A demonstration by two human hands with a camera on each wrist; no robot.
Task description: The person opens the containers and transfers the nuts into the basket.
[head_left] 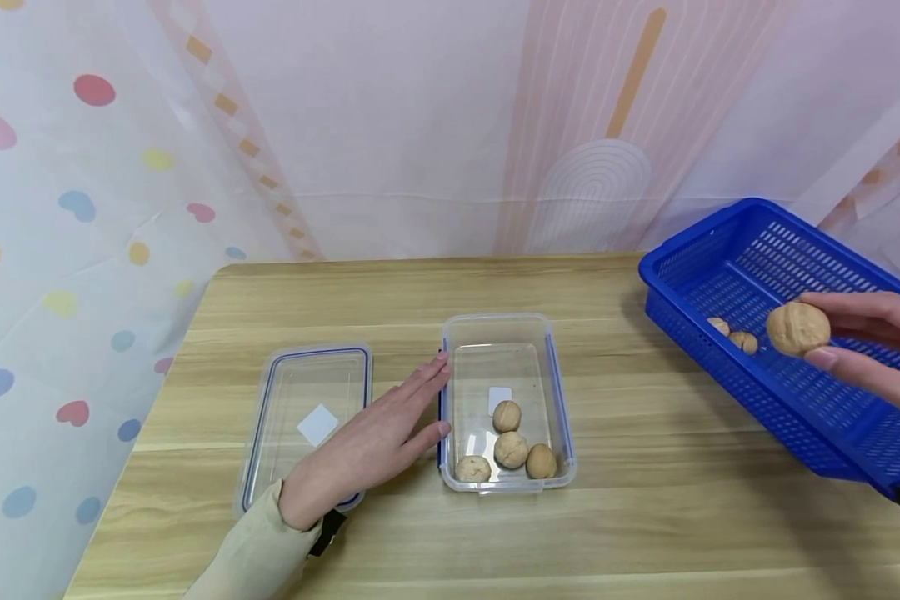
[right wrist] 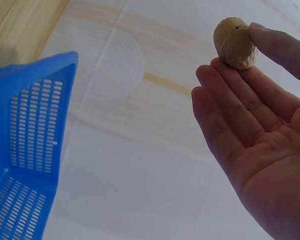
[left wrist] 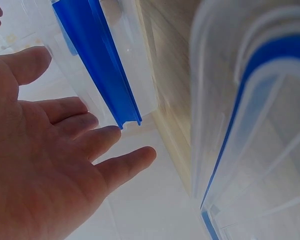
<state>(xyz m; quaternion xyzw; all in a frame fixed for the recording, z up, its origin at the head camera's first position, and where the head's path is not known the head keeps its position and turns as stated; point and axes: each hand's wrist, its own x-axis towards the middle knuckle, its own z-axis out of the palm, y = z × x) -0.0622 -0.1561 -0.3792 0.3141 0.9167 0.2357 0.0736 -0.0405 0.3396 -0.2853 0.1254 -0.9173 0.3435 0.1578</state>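
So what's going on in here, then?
A person's right grip pinches a walnut by the blue basket, where two more walnuts show. The left grip is at the left side of the box, which holds four walnuts. The lid is off, lying left of the box.

Your left sleeve [head_left: 251, 552] is plain, pale beige cloth, softly creased and ending in a simple cuff [head_left: 294, 517]. A small black wrist piece [head_left: 327, 534] juts out beside it, strap or mount, too hidden to tell. Your left hand [head_left: 375, 433] and right hand [right wrist: 265, 140] are bare.
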